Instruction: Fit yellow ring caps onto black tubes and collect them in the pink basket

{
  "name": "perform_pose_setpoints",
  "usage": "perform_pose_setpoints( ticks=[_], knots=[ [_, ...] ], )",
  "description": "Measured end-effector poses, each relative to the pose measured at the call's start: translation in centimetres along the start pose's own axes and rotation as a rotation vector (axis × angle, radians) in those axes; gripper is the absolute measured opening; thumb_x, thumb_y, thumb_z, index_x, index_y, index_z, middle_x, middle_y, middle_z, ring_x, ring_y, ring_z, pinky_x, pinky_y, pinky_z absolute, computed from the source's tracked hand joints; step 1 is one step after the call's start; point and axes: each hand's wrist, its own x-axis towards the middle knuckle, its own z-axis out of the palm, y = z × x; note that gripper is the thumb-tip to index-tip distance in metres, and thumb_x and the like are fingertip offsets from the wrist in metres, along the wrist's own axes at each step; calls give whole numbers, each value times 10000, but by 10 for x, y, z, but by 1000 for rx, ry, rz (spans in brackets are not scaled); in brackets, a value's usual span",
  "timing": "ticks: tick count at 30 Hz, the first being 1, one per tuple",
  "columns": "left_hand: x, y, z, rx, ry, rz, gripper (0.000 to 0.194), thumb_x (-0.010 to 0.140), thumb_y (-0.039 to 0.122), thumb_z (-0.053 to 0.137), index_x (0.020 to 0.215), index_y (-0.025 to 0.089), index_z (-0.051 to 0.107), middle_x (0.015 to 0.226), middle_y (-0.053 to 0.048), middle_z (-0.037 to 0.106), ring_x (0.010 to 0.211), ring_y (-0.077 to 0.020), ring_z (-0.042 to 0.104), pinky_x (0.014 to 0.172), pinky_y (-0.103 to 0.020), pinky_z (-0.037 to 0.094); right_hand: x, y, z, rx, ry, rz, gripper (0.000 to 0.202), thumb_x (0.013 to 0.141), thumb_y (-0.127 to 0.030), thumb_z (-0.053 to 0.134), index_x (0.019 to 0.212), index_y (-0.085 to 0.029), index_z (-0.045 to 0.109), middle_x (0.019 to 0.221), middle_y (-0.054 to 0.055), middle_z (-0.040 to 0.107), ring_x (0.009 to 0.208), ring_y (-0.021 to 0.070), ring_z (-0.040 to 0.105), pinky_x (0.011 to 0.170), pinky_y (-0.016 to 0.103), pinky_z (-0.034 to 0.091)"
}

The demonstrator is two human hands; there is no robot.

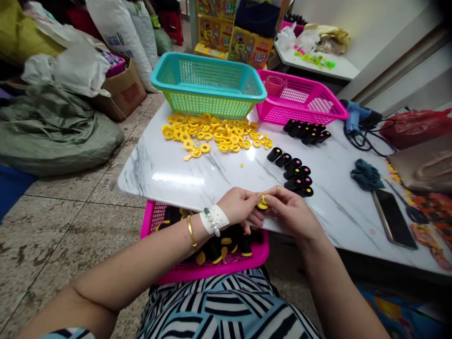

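Both my hands meet at the table's front edge around a small yellow plastic piece [262, 203]. My left hand [242, 207] has its fingers closed at the piece's left side, partly hiding it. From the other side, the thumb and fingers of my right hand [287, 209] pinch it. Beyond them, yellow ring-shaped pieces [215, 132] lie heaped on the white marbled table [169, 181]. To the right stand short black cylinders [293, 172] with pink or yellow dots on their ends. Under my left forearm, a pink basket [212, 270] holds black pieces with yellow caps.
A teal and green basket [208, 89] and a pink basket [303, 96] stand at the back of the table. On the right lie a phone [394, 219], a dark cloth [366, 174] and a blue corded tool [356, 117]. Sacks [56, 127] and a cardboard box [122, 92] occupy the left floor.
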Motion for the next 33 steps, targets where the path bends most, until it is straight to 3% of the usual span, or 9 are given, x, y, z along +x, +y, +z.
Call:
perform_pose_setpoints(
  ticks=[6, 11, 15, 17, 20, 23, 27, 30, 33],
  knots=[
    [7, 9, -1, -104, -15, -78, 305, 980, 291, 450, 782, 104, 586, 540, -33, 631, 448, -119, 627, 413, -173, 479, 5, -7, 0, -206, -73, 12, 277, 826, -426, 690, 846, -178, 568, 678, -39, 595, 502, 89, 532, 469, 212, 429],
    [-7, 0, -6, -122, -116, -79, 581, 927, 627, 375, 750, 103, 553, 540, -67, 621, 415, -145, 601, 395, -229, 480, -12, -5, 15, -267, -93, 1, 306, 870, -476, 623, 815, -193, 517, 611, -48, 564, 478, 106, 559, 483, 224, 443],
    [-45, -21, -23, 56, -213, -112, 729, 835, 803, 251, 755, 137, 535, 467, -20, 546, 340, -142, 521, 377, -259, 450, -33, 23, 44, -148, -236, 77, 321, 920, -509, 532, 857, -196, 508, 612, -34, 569, 472, 113, 563, 477, 225, 426],
    [-67, -25, -31, 260, -116, -61, 704, 872, 758, 244, 796, 140, 574, 471, 4, 526, 344, -122, 494, 385, -230, 413, -39, 35, 59, -103, -325, 66, 331, 918, -512, 530, 869, -185, 529, 636, -11, 588, 528, 125, 584, 509, 226, 437],
    [-83, -17, -52, 730, 226, 147, 484, 911, 581, 429, 969, 161, 662, 546, 0, 586, 465, -133, 548, 469, -222, 401, -38, 39, 74, -146, -375, -29, 289, 919, -463, 531, 951, -180, 579, 743, 25, 628, 629, 144, 598, 567, 236, 454],
    [-69, 1, -90, 1097, 633, 317, 319, 891, 418, 544, 1060, 173, 659, 657, -17, 648, 617, -165, 605, 634, -266, 454, -33, 34, 78, -384, -388, -191, 195, 908, -350, 534, 884, -187, 639, 748, 33, 654, 653, 154, 594, 593, 243, 444],
    [-38, 19, -138, 1331, 1084, 315, 342, 874, 385, 591, 1108, 137, 593, 1045, -107, 650, 885, -224, 634, 723, -302, 476, -36, 27, 72, -559, -366, -311, 157, 876, -229, 536, 822, -188, 678, 696, 20, 670, 632, 150, 605, 602, 240, 440],
    [-29, 20, -141, 1500, 1078, 273, 213, 907, 353, 548, 961, 156, 606, 1006, -83, 630, 841, -221, 630, 649, -294, 463, -43, 22, 62, -523, -270, -327, 165, 884, -187, 530, 812, -186, 677, 685, 12, 668, 614, 134, 606, 585, 227, 441],
    [-29, 10, -123, 1747, 964, 359, 208, 953, 296, 461, 865, 161, 593, 892, -73, 604, 756, -219, 606, 579, -295, 435, -47, 18, 50, -487, -75, -447, 151, 910, -160, 520, 861, -186, 661, 725, 15, 653, 647, 129, 603, 611, 231, 456]
  ],
)
